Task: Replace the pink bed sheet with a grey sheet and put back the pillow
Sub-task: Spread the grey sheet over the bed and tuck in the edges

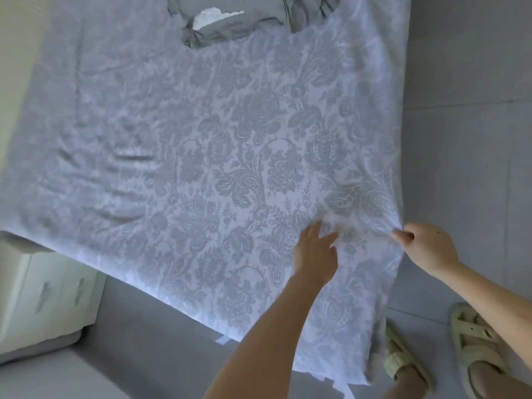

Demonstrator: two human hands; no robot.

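Grey patterned sheet [230, 156] covers the bed; right hand [426, 246] pinches its edge, left hand [315, 254] lies open, seemingly flat on it.

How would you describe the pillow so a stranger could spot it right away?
Start from the bed, covered by the grey floral sheet. Follow it to the far end, away from the hands. There lies the pillow, crumpled in a plain dark grey case with a white patch showing, the only unpatterned cloth on the bed.
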